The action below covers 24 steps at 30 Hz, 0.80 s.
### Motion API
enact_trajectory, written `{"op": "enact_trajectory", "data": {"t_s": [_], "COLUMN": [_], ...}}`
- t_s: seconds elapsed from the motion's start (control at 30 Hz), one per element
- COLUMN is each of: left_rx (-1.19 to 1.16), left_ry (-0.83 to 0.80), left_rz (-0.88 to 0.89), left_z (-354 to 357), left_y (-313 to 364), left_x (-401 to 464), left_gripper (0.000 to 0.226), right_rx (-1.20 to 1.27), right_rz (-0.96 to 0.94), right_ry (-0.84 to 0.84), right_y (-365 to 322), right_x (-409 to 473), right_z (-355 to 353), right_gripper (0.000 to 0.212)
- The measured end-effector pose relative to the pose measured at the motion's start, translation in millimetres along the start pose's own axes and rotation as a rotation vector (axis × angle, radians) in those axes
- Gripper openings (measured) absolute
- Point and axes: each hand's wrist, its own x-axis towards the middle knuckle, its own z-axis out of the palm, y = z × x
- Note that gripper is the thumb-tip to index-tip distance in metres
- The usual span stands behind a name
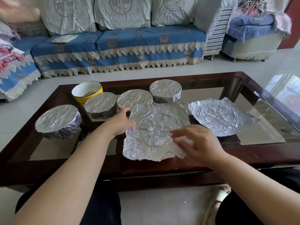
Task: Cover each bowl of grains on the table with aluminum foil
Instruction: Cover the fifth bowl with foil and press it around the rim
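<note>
A crumpled foil sheet (155,127) lies flat on the table's middle. My left hand (121,121) pinches its left edge between thumb and fingers. My right hand (197,141), blurred, holds the sheet's lower right corner. A second loose foil sheet (222,117) lies to the right. Several bowls stand wrapped in foil: one at the left (57,121), one behind my left hand (100,104), one in the middle (134,98), one at the back (165,90). A yellow bowl (87,91) with grains inside stands uncovered at the back left.
The table (162,166) is dark wood with a glass top (263,137). A blue-covered sofa (118,51) runs along the far side, with light floor between. My knees sit under the table's near edge.
</note>
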Motion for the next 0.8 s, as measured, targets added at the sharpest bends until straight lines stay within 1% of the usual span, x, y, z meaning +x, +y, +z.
{"op": "enact_trajectory", "data": {"t_s": [0.07, 0.1, 0.17, 0.23, 0.27, 0.3, 0.33, 0.37, 0.4, 0.43, 0.47, 0.53, 0.57, 0.6, 0.73, 0.8], "left_rx": [-0.008, -0.010, 0.052, 0.211, 0.302, 0.375, 0.417, 0.449, 0.483, 0.528, 0.577, 0.698, 0.744, 0.771, 0.793, 0.816], "left_ry": [0.026, 0.037, 0.077, 0.177, 0.286, 0.414, 0.518, 0.571, 0.562, 0.487, 0.372, 0.123, 0.034, -0.022, -0.090, -0.111], "left_rz": [0.013, 0.005, -0.010, 0.008, 0.066, 0.165, 0.297, 0.433, 0.543, 0.605, 0.628, 0.607, 0.591, 0.577, 0.547, 0.541], "left_z": [0.0, -0.4, -0.9, 1.3, 4.2, 8.4, 13.8, 19.9, 26.5, 33.5, 41.3, 55.1, 59.0, 61.5, 61.9, 64.1], "left_y": [0.4, 1.1, 2.4, 4.7, 5.7, 7.0, 9.6, 12.9, 16.6, 20.2, 22.9, 23.6, 22.9, 21.9, 21.4, 21.5], "left_x": [0.6, -0.4, -5.0, -12.1, -15.4, -18.5, -22.0, -24.9, -27.3, -29.4, -30.9, -31.0, -29.7, -28.3, -26.9, -30.9], "left_gripper": [0.069, 0.069, 0.065, 0.057, 0.052, 0.046, 0.042, 0.042, 0.045, 0.053, 0.062, 0.075, 0.076, 0.076, 0.084, 0.084], "right_rx": [0.026, 0.040, 0.092, 0.265, 0.382, 0.477, 0.528, 0.550, 0.558, 0.579, 0.616, 0.653, 0.646, 0.636, 0.670, 0.709], "right_rz": [0.296, 0.464, 0.761, 0.960, 1.019, 1.057, 1.083, 1.100, 1.112, 1.126, 1.137, 1.151, 1.158, 1.162, 1.187, 1.181], "right_ry": [0.166, 0.181, 0.096, -0.024, -0.072, -0.114, -0.146, -0.168, -0.186, -0.195, -0.197, -0.195, -0.198, -0.208, -0.238, -0.247], "right_y": [5.8, 10.0, 21.6, 32.1, 34.6, 36.5, 36.0, 34.9, 33.0, 31.4, 29.6, 27.6, 28.5, 28.3, 24.1, 19.9], "right_x": [6.6, 10.9, 17.7, 22.5, 23.5, 22.8, 21.6, 20.7, 20.4, 20.4, 20.5, 20.5, 20.5, 21.4, 22.5, 21.8], "right_z": [-2.3, -4.5, -7.2, -7.1, -6.5, -4.5, -2.5, -0.4, 0.6, 1.2, 2.0, 3.2, 3.8, 3.7, 0.0, -0.3], "right_gripper": [0.022, 0.023, 0.039, 0.057, 0.063, 0.066, 0.062, 0.052, 0.039, 0.027, 0.021, 0.017, 0.017, 0.017, 0.019, 0.022]}}
